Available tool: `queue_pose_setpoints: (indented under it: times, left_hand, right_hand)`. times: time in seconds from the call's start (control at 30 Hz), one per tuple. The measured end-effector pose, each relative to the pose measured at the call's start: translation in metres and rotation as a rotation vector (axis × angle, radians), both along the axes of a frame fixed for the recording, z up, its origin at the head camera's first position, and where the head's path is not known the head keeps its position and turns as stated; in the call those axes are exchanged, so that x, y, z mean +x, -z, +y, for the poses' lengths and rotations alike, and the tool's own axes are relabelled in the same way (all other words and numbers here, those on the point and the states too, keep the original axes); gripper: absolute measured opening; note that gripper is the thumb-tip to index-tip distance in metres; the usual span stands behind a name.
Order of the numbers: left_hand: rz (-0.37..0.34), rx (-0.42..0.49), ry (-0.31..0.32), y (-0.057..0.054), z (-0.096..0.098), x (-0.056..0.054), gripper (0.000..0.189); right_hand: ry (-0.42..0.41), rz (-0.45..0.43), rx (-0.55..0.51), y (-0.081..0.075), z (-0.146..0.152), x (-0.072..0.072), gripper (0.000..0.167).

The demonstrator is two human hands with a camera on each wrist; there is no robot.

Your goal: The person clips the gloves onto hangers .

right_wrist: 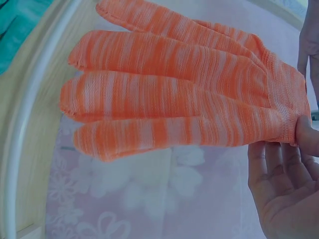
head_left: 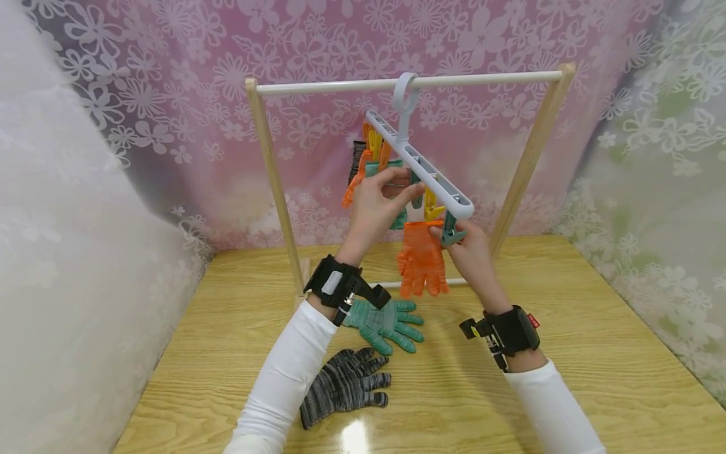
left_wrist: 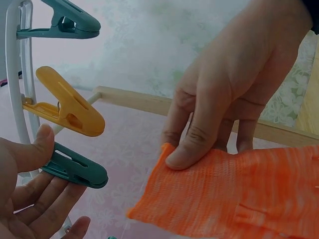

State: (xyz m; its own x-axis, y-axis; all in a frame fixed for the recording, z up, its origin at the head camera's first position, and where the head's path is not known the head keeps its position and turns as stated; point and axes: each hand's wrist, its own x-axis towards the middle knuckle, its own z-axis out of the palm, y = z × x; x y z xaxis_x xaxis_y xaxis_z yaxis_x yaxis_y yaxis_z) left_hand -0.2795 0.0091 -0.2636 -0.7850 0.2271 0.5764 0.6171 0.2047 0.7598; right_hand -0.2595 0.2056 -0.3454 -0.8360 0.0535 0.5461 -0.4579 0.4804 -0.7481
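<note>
My left hand (head_left: 374, 205) is at the middle of a grey-white hanger (head_left: 433, 176), thumb and fingers on either side of a green clothespin (left_wrist: 77, 167). My right hand (head_left: 472, 252) pinches the cuff of an orange knit glove (head_left: 422, 260) by one edge. The glove hangs fingers down below the hanger's near end, its cuff apart from the green clothespin in the left wrist view. Between the hands hang a yellow clothespin (left_wrist: 70, 104) and, at the near end, another green clothespin (left_wrist: 75, 20), both holding nothing.
The hanger hooks over a white rod (head_left: 340, 86) on a wooden frame (head_left: 275, 189). At its far end, clothespins hold a dark glove (head_left: 357, 161), an orange glove (head_left: 358, 180) and a green glove (head_left: 399, 219). Another green glove (head_left: 391, 325) and a grey-black glove (head_left: 346, 381) lie on the table (head_left: 595, 378).
</note>
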Motion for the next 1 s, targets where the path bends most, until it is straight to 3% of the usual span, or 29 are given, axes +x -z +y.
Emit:
queue_pose_setpoints:
  times: [0.3, 1.0]
  left_hand:
    - [-0.001, -0.020, -0.013, -0.002, 0.001, 0.000, 0.037]
    - [-0.006, -0.006, -0.017, -0.006, 0.000, -0.003, 0.029]
  right_hand:
    - [-0.056, -0.008, -0.118, -0.009, -0.011, 0.003, 0.022]
    - [-0.056, 0.054, -0.198, -0.019, -0.026, -0.002, 0.017]
